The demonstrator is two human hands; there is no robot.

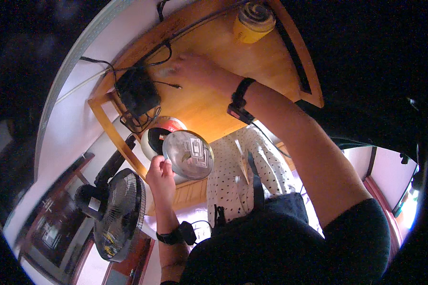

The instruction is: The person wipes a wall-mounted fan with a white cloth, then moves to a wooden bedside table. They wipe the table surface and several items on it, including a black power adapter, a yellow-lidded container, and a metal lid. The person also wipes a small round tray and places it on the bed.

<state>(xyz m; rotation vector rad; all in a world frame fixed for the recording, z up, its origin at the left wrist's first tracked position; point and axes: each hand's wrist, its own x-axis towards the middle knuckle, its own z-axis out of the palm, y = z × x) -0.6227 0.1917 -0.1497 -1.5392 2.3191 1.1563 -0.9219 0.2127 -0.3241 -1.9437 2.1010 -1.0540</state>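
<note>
My left hand (162, 172) pinches the rim of a round metal lid (185, 160). Printed labels show on the lid's face, and it is tilted up towards me. Partly hidden behind the lid is a round tin (146, 144), pale and red outside with a dark interior. My right hand (190, 66) reaches across the wooden table (214, 103), its fingers blurred. A small pale thing (166, 72) shows at its fingertips; whether it is gripped cannot be made out. Close to that hand are a black box-like object (137, 92) and a cable with a plug end (176, 86).
A yellow cup with a dark lid (255, 23) stands at the table's far end. Black cables (167, 46) run along the raised wooden edge (185, 17). A black fan (119, 215) is at the left, near my left forearm. My legs in dotted trousers (228, 160) are below the table.
</note>
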